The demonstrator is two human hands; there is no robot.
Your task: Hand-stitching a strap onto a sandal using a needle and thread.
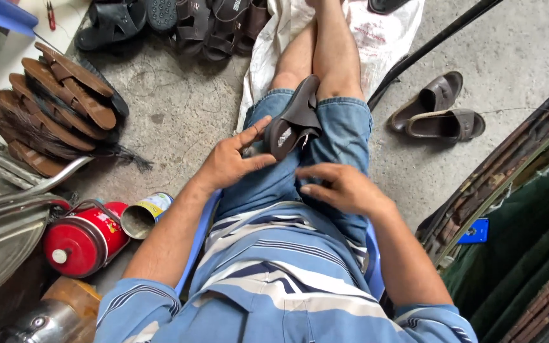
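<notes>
Labelled tin can point(144, 215), white printed sack point(376, 38)

Grey, cracked concrete floor point(179, 108) in daylight, a white sack point(376, 38) spread across it.
</notes>
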